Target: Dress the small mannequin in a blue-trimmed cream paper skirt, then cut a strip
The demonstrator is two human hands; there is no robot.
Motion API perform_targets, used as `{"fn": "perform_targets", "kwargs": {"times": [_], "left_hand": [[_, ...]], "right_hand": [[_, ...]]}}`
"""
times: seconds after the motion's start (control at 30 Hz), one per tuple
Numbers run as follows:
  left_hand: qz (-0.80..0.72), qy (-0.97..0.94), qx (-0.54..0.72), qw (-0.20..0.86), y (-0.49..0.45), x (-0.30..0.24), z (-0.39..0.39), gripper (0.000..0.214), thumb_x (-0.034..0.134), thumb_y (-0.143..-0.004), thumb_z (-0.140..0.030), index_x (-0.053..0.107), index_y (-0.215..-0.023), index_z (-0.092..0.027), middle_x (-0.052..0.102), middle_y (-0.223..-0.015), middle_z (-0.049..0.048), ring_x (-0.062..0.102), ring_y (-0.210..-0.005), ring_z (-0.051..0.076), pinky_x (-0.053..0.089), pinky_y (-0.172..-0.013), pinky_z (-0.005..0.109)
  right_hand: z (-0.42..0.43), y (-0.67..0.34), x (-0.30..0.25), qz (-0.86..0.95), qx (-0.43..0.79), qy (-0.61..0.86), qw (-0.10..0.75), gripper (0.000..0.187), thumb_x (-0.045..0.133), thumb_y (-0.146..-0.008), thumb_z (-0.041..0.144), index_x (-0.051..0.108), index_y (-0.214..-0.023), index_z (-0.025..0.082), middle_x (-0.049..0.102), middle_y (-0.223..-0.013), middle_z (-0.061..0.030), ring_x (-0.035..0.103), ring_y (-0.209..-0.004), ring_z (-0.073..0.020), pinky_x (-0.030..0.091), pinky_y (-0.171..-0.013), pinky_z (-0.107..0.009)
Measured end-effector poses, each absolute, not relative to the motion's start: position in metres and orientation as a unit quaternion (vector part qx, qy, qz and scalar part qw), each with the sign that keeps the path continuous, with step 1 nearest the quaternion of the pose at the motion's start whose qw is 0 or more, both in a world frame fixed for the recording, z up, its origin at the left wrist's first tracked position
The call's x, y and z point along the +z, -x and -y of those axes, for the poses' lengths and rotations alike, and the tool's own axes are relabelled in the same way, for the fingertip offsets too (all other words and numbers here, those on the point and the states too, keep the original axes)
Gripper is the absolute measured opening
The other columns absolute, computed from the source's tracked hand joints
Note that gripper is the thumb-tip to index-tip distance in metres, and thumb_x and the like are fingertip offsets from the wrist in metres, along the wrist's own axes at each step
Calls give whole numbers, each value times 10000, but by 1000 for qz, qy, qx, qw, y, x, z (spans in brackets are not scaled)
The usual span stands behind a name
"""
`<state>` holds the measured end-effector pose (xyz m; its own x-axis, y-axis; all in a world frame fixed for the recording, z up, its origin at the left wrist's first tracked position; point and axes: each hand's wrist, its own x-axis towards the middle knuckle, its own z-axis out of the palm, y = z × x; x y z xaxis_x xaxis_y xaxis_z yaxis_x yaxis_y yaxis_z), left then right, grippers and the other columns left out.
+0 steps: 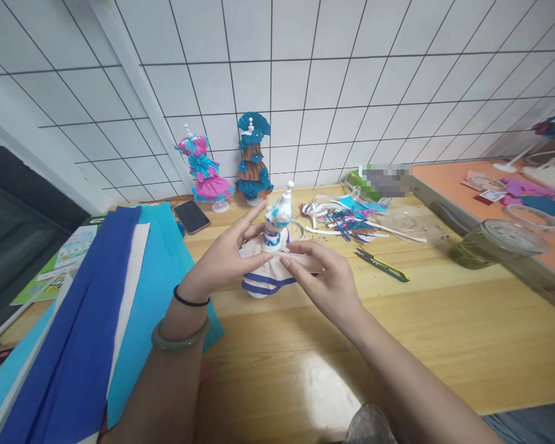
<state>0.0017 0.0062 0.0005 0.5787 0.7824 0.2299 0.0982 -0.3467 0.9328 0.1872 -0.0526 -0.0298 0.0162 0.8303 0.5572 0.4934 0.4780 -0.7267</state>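
Paper skirt (274,279) being worked at the waist of a small white dress form (282,213), mid-table between two bare hands.
A steady, light hold at the waist and small, even folds would probably keep the skirt flat without tearing it. The left hand (222,259) has thumb and forefinger spread apart, the thumb against the skirt's top; the right hand (333,277) has thumb and forefinger nearly together, pinching the skirt's upper edge. The skirt is cream with dark blue bands and flares out; the form's upper part is white with blue-teal patches. Behind stand a pink-and-blue dress (202,166) and a brown-and-teal one (253,160); paper scraps (354,216) and yellow snips (383,265) lie to the right, a phone (192,217) and blue sheets (90,302) to the left.
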Motion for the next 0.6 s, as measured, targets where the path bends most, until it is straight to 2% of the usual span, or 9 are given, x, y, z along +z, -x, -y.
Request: {"fn": "perform_targets", "kwargs": {"times": [0.13, 0.3, 0.4, 0.5, 0.6], "left_hand": [[-299, -741, 352, 487, -1, 1, -6, 807, 641, -799, -224, 177, -1457, -287, 448, -1412, 49, 449, -1274, 239, 383, -1069, 403], [-304, -750, 356, 467, -1, -1, -7, 794, 652, -784, -218, 219, -1446, -293, 421, -1431, 40, 444, -1278, 242, 373, -1077, 393], [-301, -752, 356, 466, -1, -1, -8, 790, 655, -782, -228, 227, -1444, -295, 424, -1428, 40, 441, -1281, 244, 376, -1075, 387], [-299, -752, 354, 469, -1, -2, -8, 798, 652, -784, -238, 214, -1449, -292, 455, -1405, 44, 435, -1285, 246, 372, -1078, 391], [-299, -752, 353, 470, -1, -2, -8, 809, 650, -786, -245, 196, -1454, -293, 469, -1393, 46, 434, -1285, 250, 370, -1078, 399]], "right_hand": [[52, -182, -27, 686, 209, 477, 509, 78, 601, -839, 236, 669, -816, 205, 701, -777, -32, 644, -708, -158, 504, -674, -276], [56, -181, -26, 702, 188, 423, 541, 57, 622, -812, 172, 665, -834, 203, 657, -847, -54, 619, -866, -176, 495, -768, -298], [57, -182, -25, 702, 180, 421, 546, 66, 621, -809, 152, 665, -833, 195, 652, -825, -48, 620, -815, -159, 494, -732, -277], [58, -185, -24, 681, 184, 454, 544, 54, 615, -818, 178, 666, -808, 195, 682, -767, -26, 633, -707, -141, 498, -668, -254], [57, -186, -25, 651, 190, 496, 542, 54, 640, -802, 238, 671, -819, 197, 711, -792, -29, 654, -699, -156, 511, -633, -255]]}}
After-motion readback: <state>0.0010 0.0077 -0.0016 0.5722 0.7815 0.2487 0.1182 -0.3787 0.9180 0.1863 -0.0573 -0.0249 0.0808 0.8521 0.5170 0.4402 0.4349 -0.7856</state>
